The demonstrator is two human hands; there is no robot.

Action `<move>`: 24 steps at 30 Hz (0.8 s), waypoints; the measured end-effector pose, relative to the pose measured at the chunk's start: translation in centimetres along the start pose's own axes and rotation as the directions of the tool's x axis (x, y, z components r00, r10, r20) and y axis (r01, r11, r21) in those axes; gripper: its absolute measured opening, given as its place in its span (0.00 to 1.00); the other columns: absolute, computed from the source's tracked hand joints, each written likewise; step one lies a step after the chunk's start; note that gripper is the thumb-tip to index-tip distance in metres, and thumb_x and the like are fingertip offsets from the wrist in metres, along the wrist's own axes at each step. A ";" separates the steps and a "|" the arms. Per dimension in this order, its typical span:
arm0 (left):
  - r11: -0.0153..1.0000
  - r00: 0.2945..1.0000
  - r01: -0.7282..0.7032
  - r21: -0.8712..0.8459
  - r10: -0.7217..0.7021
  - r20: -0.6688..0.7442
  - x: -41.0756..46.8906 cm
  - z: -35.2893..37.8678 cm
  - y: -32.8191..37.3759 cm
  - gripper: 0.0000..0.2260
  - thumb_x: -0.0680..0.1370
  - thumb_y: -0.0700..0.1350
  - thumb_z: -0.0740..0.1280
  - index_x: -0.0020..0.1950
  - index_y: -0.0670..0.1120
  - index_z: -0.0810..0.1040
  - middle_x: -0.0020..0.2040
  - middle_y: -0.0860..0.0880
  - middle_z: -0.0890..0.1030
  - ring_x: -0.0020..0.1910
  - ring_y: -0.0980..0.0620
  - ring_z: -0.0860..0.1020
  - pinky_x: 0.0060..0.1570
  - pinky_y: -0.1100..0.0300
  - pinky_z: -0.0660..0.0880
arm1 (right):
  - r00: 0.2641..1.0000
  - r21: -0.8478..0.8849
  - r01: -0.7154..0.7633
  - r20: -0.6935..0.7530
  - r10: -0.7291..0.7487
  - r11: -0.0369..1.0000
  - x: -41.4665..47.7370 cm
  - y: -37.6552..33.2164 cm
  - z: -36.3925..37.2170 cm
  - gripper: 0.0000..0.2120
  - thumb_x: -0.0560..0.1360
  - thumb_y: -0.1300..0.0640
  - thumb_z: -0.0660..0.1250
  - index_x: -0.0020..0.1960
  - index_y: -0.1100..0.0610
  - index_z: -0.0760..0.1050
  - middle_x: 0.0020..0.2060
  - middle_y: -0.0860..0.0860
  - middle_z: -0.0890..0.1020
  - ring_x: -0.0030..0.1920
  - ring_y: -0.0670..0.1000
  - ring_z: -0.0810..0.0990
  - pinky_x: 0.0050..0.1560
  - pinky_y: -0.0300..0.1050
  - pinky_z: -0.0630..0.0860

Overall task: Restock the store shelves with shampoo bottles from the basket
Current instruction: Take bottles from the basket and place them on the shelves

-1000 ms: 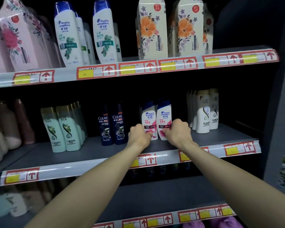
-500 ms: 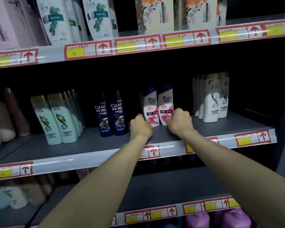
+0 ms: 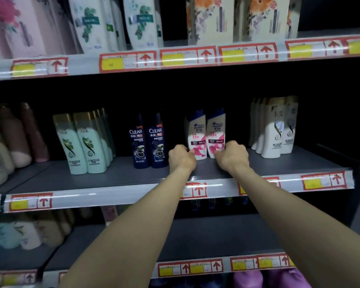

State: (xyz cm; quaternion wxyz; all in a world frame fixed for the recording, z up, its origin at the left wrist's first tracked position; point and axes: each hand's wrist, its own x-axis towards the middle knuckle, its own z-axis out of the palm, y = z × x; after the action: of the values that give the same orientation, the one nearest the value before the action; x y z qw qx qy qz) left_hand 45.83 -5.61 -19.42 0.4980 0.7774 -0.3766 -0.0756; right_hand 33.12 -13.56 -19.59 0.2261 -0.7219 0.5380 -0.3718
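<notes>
Two white-and-pink shampoo bottles with blue caps stand side by side on the middle shelf (image 3: 116, 177). My left hand (image 3: 181, 156) has its fingers curled against the base of the left pink bottle (image 3: 196, 134). My right hand (image 3: 232, 155) grips the lower front of the right pink bottle (image 3: 216, 132). Both bottles are upright and rest on the shelf. No basket is in view.
Two dark blue Clear bottles (image 3: 148, 142) stand just left of my left hand, pale green bottles (image 3: 81, 144) farther left, white bottles (image 3: 274, 129) to the right. The top shelf holds tall white bottles and flowered cartons. Lower shelves hold more bottles.
The view has tilted down slightly, so the shelves sit higher in frame. Both hands stay at the bases of the two pink bottles, which now stand a little deeper on the shelf.
</notes>
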 end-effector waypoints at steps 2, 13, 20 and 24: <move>1.000 1.000 -0.013 -0.004 0.013 0.016 -0.6 -0.3 0.1 0.12 0.83 0.48 0.67 0.59 0.40 0.82 0.58 0.41 0.81 0.48 0.47 0.76 0.49 0.59 0.71 | 0.999 0.043 0.009 -0.031 -0.007 0.999 -1.1 -0.2 -0.7 0.13 0.77 0.49 0.68 0.42 0.58 0.75 0.41 0.54 0.79 0.37 0.55 0.76 0.35 0.44 0.70; 0.864 0.912 -0.397 -0.310 0.408 -0.032 -8.9 -7.8 -0.6 0.15 0.78 0.36 0.66 0.59 0.51 0.83 0.50 0.58 0.85 0.49 0.60 0.83 0.52 0.66 0.80 | 0.964 0.136 0.264 -0.034 -0.262 0.955 -12.0 -1.9 -3.6 0.12 0.74 0.53 0.66 0.54 0.52 0.85 0.43 0.47 0.86 0.49 0.50 0.84 0.55 0.47 0.80; 0.927 0.911 -0.358 -0.109 0.373 0.175 -17.1 -11.9 -14.8 0.16 0.78 0.35 0.66 0.60 0.51 0.83 0.50 0.57 0.84 0.46 0.61 0.82 0.45 0.73 0.75 | 0.929 0.183 0.359 0.021 -0.368 0.915 -23.1 -0.6 3.7 0.14 0.72 0.51 0.62 0.52 0.48 0.83 0.43 0.43 0.86 0.44 0.44 0.83 0.48 0.42 0.79; 0.974 0.942 -0.225 0.024 0.211 0.260 -19.8 -13.8 -24.6 0.14 0.80 0.37 0.67 0.61 0.52 0.81 0.51 0.57 0.84 0.44 0.68 0.80 0.40 0.77 0.72 | 0.905 0.156 0.321 0.241 -0.351 0.934 -28.5 2.8 10.4 0.09 0.73 0.53 0.65 0.50 0.48 0.83 0.42 0.43 0.87 0.48 0.46 0.85 0.54 0.48 0.81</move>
State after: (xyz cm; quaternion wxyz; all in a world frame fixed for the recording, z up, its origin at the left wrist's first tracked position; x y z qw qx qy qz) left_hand 51.21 22.76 -38.19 0.4298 0.7277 -0.5232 -0.1094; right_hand 35.38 11.75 -36.47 0.2688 -0.8330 0.3485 -0.3352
